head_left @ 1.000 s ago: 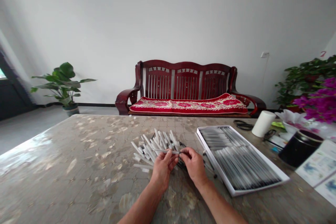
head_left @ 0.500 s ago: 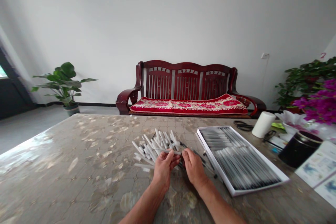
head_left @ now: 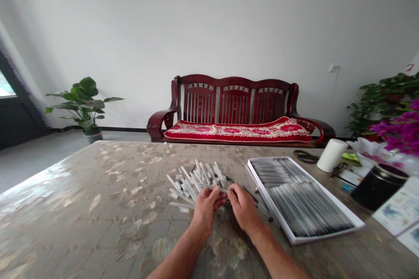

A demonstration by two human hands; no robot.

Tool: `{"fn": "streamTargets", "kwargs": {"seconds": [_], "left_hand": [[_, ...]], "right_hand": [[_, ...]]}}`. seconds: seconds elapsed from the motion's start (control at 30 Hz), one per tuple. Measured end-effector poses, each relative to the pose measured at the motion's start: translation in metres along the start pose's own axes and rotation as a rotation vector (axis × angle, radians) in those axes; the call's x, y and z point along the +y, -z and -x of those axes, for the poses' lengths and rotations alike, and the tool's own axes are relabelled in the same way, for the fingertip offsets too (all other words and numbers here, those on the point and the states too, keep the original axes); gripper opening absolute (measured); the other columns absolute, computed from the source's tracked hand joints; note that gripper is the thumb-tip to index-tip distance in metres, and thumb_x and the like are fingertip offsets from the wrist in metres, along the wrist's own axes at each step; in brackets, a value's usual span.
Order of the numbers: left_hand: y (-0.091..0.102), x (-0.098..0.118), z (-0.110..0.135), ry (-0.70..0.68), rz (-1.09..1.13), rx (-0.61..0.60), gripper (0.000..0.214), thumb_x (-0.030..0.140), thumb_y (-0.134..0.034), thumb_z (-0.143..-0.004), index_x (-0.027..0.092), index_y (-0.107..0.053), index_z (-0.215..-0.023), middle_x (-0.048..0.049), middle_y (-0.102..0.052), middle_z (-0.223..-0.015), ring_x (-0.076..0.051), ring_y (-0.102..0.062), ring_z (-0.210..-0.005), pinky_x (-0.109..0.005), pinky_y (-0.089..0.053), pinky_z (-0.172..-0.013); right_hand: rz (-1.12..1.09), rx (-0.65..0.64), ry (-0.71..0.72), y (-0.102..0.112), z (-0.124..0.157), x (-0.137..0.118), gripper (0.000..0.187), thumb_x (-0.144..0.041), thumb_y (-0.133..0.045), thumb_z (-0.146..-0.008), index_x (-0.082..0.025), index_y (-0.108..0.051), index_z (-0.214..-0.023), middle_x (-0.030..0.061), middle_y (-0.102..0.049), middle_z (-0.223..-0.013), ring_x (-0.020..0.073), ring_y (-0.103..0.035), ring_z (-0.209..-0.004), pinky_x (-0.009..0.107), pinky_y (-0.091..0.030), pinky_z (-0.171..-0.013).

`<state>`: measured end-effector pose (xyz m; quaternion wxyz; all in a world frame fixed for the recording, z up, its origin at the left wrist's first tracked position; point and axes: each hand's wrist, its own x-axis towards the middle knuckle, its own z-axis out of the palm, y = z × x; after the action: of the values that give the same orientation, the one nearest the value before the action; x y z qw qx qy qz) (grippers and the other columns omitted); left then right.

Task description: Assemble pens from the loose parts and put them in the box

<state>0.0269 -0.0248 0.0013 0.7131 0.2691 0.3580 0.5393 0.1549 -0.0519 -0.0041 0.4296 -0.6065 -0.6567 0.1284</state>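
Observation:
My left hand point(head_left: 208, 202) pinches a whitish pen point(head_left: 209, 186) that lies level above the table. At the pen's right end, the fingertips of my right hand point(head_left: 241, 204) are closed, and they hide that end. Just beyond my hands spreads a loose heap of white pen tubes point(head_left: 188, 181), fanned toward the far left. Some dark, thin pen parts point(head_left: 260, 200) lie to the right of my right hand. Beside them stands a shallow white box point(head_left: 296, 240) filled with rows of grey, translucent pens point(head_left: 309, 205).
The table point(head_left: 108, 218) has a patterned, glossy cover. On the right are black scissors point(head_left: 306, 156), a white cylinder point(head_left: 332, 155), a black cup point(head_left: 378, 187), a frilled bowl point(head_left: 368, 150) and printed sheets point(head_left: 399, 209). A wooden bench point(head_left: 234, 96) stands behind the table.
The view has shifted slightly, so the scene sits a little further right. Both hands keep the same hold on the pen.

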Motion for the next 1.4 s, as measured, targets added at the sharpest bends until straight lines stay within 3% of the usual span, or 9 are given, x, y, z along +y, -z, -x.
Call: {"fn": "streamTargets", "kwargs": {"seconds": [0.17, 0.33, 0.53, 0.7, 0.9, 1.07, 1.2, 1.27, 1.4], "left_hand": [[-0.001, -0.001, 0.001, -0.007, -0.034, -0.014, 0.04, 0.042, -0.085, -0.056, 0.014, -0.062, -0.073, -0.0034, -0.069, -0.063, -0.014, -0.066, -0.058, -0.023, -0.054, -0.058], [-0.001, 0.0, 0.001, -0.009, -0.014, 0.012, 0.041, 0.042, -0.086, -0.054, 0.014, -0.062, -0.07, -0.0033, -0.069, -0.063, -0.014, -0.066, -0.06, -0.023, -0.054, -0.058], [-0.002, -0.001, 0.003, -0.037, -0.052, -0.012, 0.043, 0.044, -0.085, -0.054, 0.014, -0.062, -0.074, -0.0049, -0.07, -0.063, -0.014, -0.066, -0.056, -0.023, -0.053, -0.056], [-0.001, -0.001, 0.004, -0.059, -0.059, -0.001, 0.043, 0.045, -0.085, -0.054, 0.014, -0.061, -0.074, -0.0045, -0.069, -0.063, -0.015, -0.066, -0.058, -0.024, -0.053, -0.057], [-0.006, -0.002, 0.005, -0.138, -0.128, -0.099, 0.042, 0.044, -0.085, -0.053, 0.015, -0.062, -0.073, -0.0021, -0.066, -0.058, -0.016, -0.063, -0.054, -0.025, -0.052, -0.053], [-0.002, 0.008, 0.004, 0.031, -0.198, -0.267, 0.039, 0.045, -0.082, -0.058, 0.014, -0.067, -0.076, -0.0051, -0.07, -0.07, -0.009, -0.057, -0.048, -0.017, -0.041, -0.042], [0.004, 0.02, 0.006, 0.417, -0.217, -0.467, 0.05, 0.061, -0.06, -0.075, 0.011, -0.066, -0.068, -0.0035, -0.059, -0.051, -0.003, -0.035, -0.031, -0.015, -0.016, -0.032], [0.005, 0.023, 0.009, 0.551, -0.18, -0.556, 0.05, 0.059, -0.06, -0.077, 0.01, -0.064, -0.066, -0.0017, -0.054, -0.046, -0.001, -0.027, -0.029, -0.015, -0.011, -0.033], [0.008, 0.021, 0.01, 0.517, -0.175, -0.597, 0.041, 0.049, -0.073, -0.068, 0.01, -0.064, -0.063, -0.0023, -0.056, -0.048, -0.003, -0.037, -0.032, -0.016, -0.017, -0.033]], "right_hand": [[-0.003, 0.013, -0.073, -0.001, -0.001, 0.001, 0.046, -0.046, -0.03, -0.097, -0.022, -0.055, -0.068, 0.0014, -0.06, -0.059, 0.0158, -0.056, -0.057, 0.025, -0.033, -0.056], [-0.057, -0.015, -0.026, 0.001, -0.001, -0.002, 0.034, -0.045, -0.036, -0.096, -0.022, -0.057, -0.082, 0.001, -0.065, -0.071, 0.016, -0.059, -0.066, 0.024, -0.037, -0.06], [-0.049, 0.001, -0.099, -0.003, -0.002, 0.002, 0.046, -0.049, -0.03, -0.096, -0.022, -0.052, -0.065, -0.0002, -0.056, -0.056, 0.0151, -0.053, -0.054, 0.025, -0.033, -0.054], [-0.177, -0.005, -0.094, -0.004, 0.0, 0.002, 0.037, -0.051, -0.039, -0.093, -0.023, -0.051, -0.071, -0.0024, -0.056, -0.06, 0.0147, -0.053, -0.057, 0.024, -0.037, -0.054], [-0.456, -0.004, -0.347, -0.006, -0.001, 0.0, 0.044, -0.06, -0.034, -0.089, -0.026, -0.042, -0.063, -0.005, -0.041, -0.046, 0.0136, -0.038, -0.039, 0.026, -0.031, -0.038], [-0.493, 0.081, -0.357, 0.004, -0.007, 0.005, 0.046, -0.066, -0.04, -0.084, -0.026, -0.039, -0.061, -0.0052, -0.041, -0.047, 0.0125, -0.037, -0.039, 0.025, -0.029, -0.036], [-0.467, 0.011, -0.288, 0.011, -0.012, 0.007, 0.049, -0.066, -0.044, -0.083, -0.023, -0.042, -0.058, -0.0062, -0.039, -0.044, 0.01, -0.035, -0.037, 0.023, -0.027, -0.037], [-0.468, -0.027, -0.265, 0.011, -0.013, 0.007, 0.05, -0.066, -0.044, -0.083, -0.023, -0.043, -0.058, -0.0067, -0.038, -0.043, 0.009, -0.033, -0.036, 0.023, -0.026, -0.037], [-0.471, -0.065, -0.254, 0.007, -0.013, 0.006, 0.05, -0.066, -0.045, -0.082, -0.023, -0.042, -0.059, -0.0083, -0.035, -0.042, 0.0082, -0.031, -0.035, 0.022, -0.026, -0.037]]}}
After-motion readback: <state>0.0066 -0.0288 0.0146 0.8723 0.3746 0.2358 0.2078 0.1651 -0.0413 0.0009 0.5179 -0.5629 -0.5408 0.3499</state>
